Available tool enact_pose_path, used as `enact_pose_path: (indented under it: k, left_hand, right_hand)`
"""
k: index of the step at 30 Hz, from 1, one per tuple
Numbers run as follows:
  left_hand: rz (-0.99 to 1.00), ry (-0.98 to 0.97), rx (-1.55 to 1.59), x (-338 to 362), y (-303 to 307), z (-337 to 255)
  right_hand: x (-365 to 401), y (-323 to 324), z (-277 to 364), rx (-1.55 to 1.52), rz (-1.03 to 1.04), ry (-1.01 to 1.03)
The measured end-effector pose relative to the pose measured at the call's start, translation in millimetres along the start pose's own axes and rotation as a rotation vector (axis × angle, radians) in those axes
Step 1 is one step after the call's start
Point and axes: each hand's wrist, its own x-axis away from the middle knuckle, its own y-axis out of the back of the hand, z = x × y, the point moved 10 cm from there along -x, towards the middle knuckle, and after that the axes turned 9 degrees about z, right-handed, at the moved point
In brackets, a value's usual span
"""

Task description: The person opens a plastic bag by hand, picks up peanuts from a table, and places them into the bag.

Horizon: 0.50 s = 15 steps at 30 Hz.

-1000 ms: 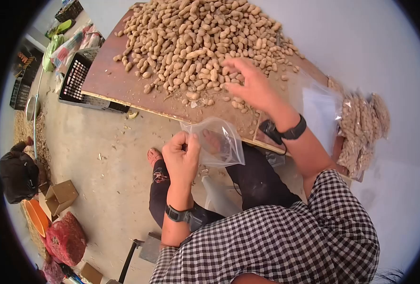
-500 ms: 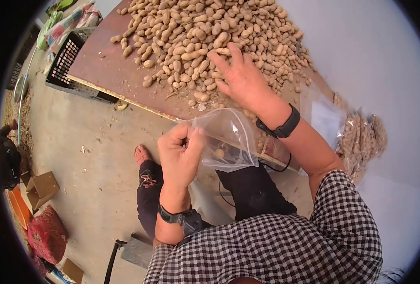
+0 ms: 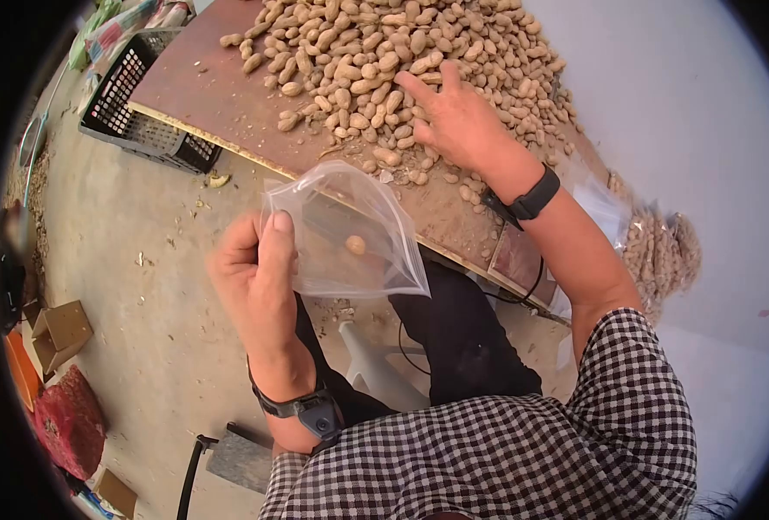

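My left hand (image 3: 261, 264) pinches one side of a clear zip bag (image 3: 341, 260), thumb on the outside. The bag's mouth gapes, and a single peanut (image 3: 356, 245) shows through the plastic. My right hand (image 3: 458, 117) rests at the near right side of a big heap of unshelled peanuts (image 3: 358, 61). Its fingers are spread and touch the nuts; nothing shows gripped in them. The heap lies on a reddish-brown table (image 3: 202, 78), with a few loose nuts near its front edge.
Filled clear bags of peanuts (image 3: 658, 260) lie at the right by a pale wall. A black plastic crate (image 3: 133, 113) stands on the floor left of the table. Cardboard boxes (image 3: 59, 334) and a red mesh sack (image 3: 68, 420) are at the lower left.
My left hand has moved left with the bag, which now hangs wider and left of before. My right hand has shifted slightly right over the heap.
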Motion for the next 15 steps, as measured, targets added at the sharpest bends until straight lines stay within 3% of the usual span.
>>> enact_pose_path:
  k: [5,10,15]
  left_hand:
    - [-0.002,-0.064,-0.102,-9,1,3]
    - [0.018,-0.057,-0.151,-11,-2,4]
    - [-0.005,-0.018,-0.198,-11,0,8]
  right_hand:
    - [-6,-1,-2,-0.008,-0.012,0.05]
    - [0,-2,1,0.088,-0.181,0.096]
    - [-4,4,-13,-0.04,-0.092,0.073]
